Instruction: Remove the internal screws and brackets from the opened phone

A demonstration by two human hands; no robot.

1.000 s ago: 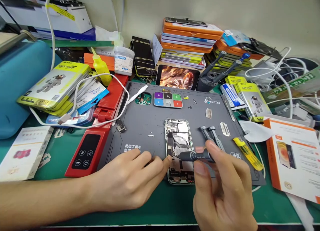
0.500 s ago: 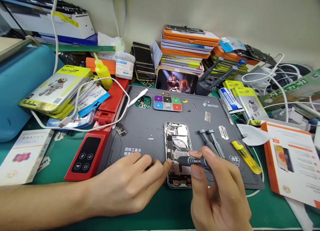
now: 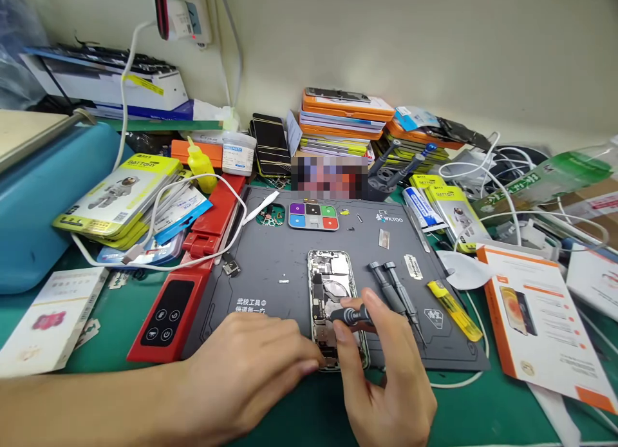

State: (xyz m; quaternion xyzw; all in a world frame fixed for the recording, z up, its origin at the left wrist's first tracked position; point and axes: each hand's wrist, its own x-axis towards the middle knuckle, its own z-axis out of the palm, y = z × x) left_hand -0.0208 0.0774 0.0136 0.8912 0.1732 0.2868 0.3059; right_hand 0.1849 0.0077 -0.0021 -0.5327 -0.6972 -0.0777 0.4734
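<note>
Gripping a dark precision screwdriver (image 3: 351,315) between thumb and fingers, the right hand (image 3: 386,382) lays the tool nearly flat, its tip directed left over the exposed interior of an opened phone (image 3: 333,299). The phone lies lengthwise at the centre of a grey work mat (image 3: 270,254), back cover off, with boards and shields visible. Left hand (image 3: 251,370) rests palm down on the mat, fingers loosely extended and holding nothing, their tips against the phone's lower left edge. Two spare screwdrivers (image 3: 393,292) lie just right of the phone; a yellow pry tool (image 3: 454,310) lies farther right. A coloured parts tray (image 3: 313,216) sits at the mat's far edge, a red heating pad (image 3: 167,315) beside its left edge.
</note>
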